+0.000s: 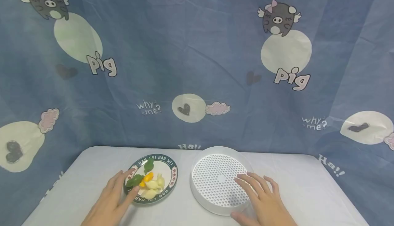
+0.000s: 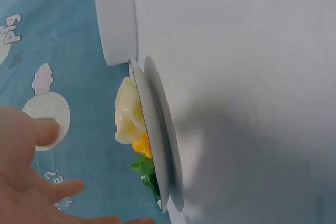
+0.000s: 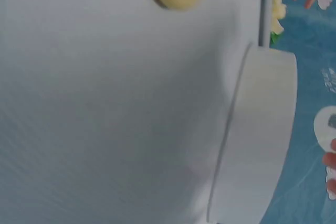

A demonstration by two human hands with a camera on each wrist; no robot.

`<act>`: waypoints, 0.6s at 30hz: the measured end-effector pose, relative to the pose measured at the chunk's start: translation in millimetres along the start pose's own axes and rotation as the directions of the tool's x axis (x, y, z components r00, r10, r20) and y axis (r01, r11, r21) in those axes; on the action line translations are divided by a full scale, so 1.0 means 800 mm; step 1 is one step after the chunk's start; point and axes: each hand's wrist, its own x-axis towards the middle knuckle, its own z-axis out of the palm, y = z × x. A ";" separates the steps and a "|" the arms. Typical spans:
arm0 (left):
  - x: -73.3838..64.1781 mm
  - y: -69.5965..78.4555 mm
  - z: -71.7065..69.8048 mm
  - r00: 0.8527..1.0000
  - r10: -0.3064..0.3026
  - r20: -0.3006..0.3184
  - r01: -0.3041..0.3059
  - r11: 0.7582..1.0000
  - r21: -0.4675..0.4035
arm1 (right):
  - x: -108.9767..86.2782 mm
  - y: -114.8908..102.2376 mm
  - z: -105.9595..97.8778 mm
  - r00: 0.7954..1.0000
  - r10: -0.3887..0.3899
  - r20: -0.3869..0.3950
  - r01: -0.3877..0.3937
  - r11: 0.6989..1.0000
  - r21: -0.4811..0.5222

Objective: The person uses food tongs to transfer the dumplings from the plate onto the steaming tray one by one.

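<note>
plate [image 1: 168, 190] with dumplings [image 1: 152, 185] near left hand [image 1: 112, 197]; right hand [image 1: 263, 198] above perforated tray [image 1: 215, 180]

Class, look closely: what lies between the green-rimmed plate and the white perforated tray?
Only a narrow, bare strip of white tabletop separates the green-rimmed plate from the white perforated tray; the head view shows this.

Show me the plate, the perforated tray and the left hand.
Plate [image 1: 173, 177]: head view, right rim.
Perforated tray [image 1: 210, 178]: head view, holed floor.
Left hand [image 1: 111, 198]: head view, back of the hand.
</note>
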 end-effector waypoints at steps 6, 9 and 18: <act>0.003 -0.009 0.000 1.000 -0.019 -0.021 0.017 0.991 -0.133 | 0.000 -0.008 -0.002 0.999 -0.045 -0.013 0.045 0.998 -0.037; 0.008 -0.007 -0.003 0.990 -0.132 0.059 0.141 0.967 -0.213 | 0.001 -0.009 -0.001 0.993 -0.114 -0.014 0.114 0.993 -0.001; 0.012 -0.007 -0.003 0.949 -0.280 0.142 0.313 0.812 -0.492 | 0.005 -0.015 0.011 0.905 -0.423 0.046 0.397 0.879 0.264</act>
